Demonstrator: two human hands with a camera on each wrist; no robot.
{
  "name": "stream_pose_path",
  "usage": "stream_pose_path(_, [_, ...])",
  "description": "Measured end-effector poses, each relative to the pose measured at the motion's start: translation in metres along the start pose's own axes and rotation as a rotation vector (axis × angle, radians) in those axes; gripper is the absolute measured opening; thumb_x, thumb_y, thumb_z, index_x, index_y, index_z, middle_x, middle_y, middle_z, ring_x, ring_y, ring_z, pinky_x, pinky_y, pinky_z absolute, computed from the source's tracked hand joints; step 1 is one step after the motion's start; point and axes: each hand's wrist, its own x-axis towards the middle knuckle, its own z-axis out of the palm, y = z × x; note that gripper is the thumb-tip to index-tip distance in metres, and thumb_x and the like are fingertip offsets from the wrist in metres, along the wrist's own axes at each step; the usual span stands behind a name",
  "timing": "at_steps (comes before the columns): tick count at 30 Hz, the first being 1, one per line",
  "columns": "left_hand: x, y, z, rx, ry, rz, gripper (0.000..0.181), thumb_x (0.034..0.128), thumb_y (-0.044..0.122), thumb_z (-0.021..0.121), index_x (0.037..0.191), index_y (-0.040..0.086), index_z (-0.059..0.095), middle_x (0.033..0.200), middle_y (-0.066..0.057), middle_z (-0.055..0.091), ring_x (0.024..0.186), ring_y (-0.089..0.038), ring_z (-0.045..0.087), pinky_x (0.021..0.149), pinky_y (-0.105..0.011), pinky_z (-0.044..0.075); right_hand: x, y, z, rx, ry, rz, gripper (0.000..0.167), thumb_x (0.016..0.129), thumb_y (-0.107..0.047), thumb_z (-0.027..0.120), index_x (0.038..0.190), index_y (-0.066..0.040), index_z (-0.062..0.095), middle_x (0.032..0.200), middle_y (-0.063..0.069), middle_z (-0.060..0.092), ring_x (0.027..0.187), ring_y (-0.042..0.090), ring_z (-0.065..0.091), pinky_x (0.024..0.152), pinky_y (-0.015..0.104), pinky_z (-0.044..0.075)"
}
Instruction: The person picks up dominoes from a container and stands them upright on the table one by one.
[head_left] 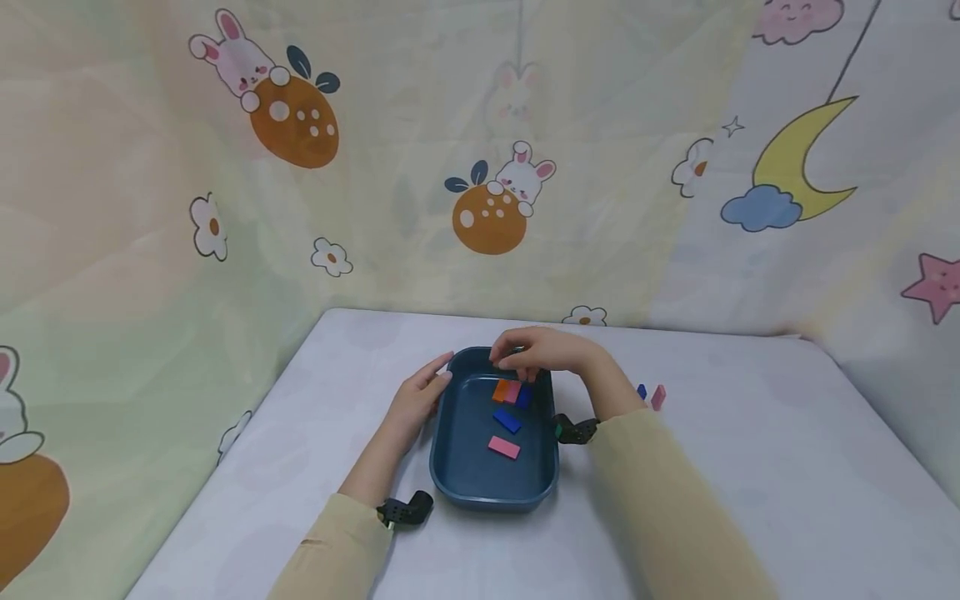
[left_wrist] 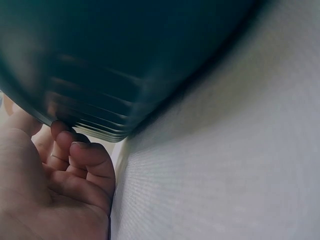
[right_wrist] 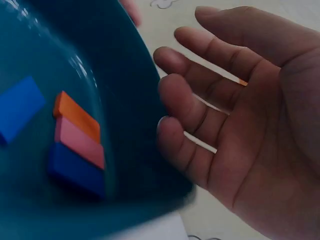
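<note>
A dark teal tray (head_left: 491,490) holds small flat blocks. At its far end an orange block (right_wrist: 79,117), a pink block (right_wrist: 81,142) and a dark blue block (right_wrist: 75,172) lie side by side. Separate from them are a blue block (head_left: 507,420) and a pink block (head_left: 504,447). My left hand (head_left: 417,398) grips the tray's left rim, its fingers bent against the outer wall in the left wrist view (left_wrist: 65,180). Above the far right corner is my right hand (head_left: 542,348), fingers loosely bent, with nothing in its palm in the right wrist view.
Right of the tray, partly behind the right forearm, a blue block (head_left: 642,391) and a pink block (head_left: 658,397) stand on the white-covered table (head_left: 750,467). A printed cloth backdrop (head_left: 390,167) rises behind the table. Each wrist wears a black camera.
</note>
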Motion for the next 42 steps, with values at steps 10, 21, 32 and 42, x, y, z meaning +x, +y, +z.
stream_pose_path(10, [0.002,-0.003,0.002,0.005,-0.024,-0.01,0.04,0.0936,0.055,0.059,0.133,0.05,0.054,0.081,-0.005,0.051,0.072,-0.021,0.049,0.066,-0.029,0.044,0.03,0.0,0.021,0.008,-0.125,0.153,0.03,0.098,-0.034,0.057,0.113,-0.01,0.068,0.1,0.015,0.068,0.082,0.032,0.066,0.077,0.04,0.056])
stream_pose_path(21, [0.004,0.002,0.004,0.011,-0.033,0.014,0.038,0.0961,0.052,0.057,0.134,0.049,0.054,0.084,-0.005,0.053,0.074,-0.021,0.049,0.066,-0.029,0.044,0.04,0.006,0.037,0.006,-0.087,0.199,0.027,0.098,-0.034,0.057,0.104,-0.012,0.071,0.086,0.008,0.066,0.077,0.023,0.061,0.074,0.034,0.052])
stream_pose_path(32, [0.002,0.003,0.002,0.0,-0.028,0.028,0.038,0.0954,0.052,0.058,0.134,0.048,0.055,0.082,-0.005,0.053,0.07,-0.02,0.048,0.064,-0.029,0.043,0.05,0.012,0.043,-0.043,-0.058,0.056,0.017,0.1,-0.021,0.056,0.111,-0.016,0.067,0.098,0.005,0.065,0.076,0.022,0.065,0.073,0.033,0.053])
stream_pose_path(42, [-0.002,0.002,-0.002,-0.002,-0.031,0.01,0.041,0.0958,0.052,0.057,0.136,0.046,0.053,0.082,-0.003,0.053,0.073,-0.021,0.05,0.067,-0.03,0.044,0.051,0.009,0.051,-0.123,-0.105,0.072,0.025,0.095,-0.008,0.058,0.115,-0.021,0.066,0.103,0.004,0.06,0.087,0.023,0.059,0.079,0.034,0.05])
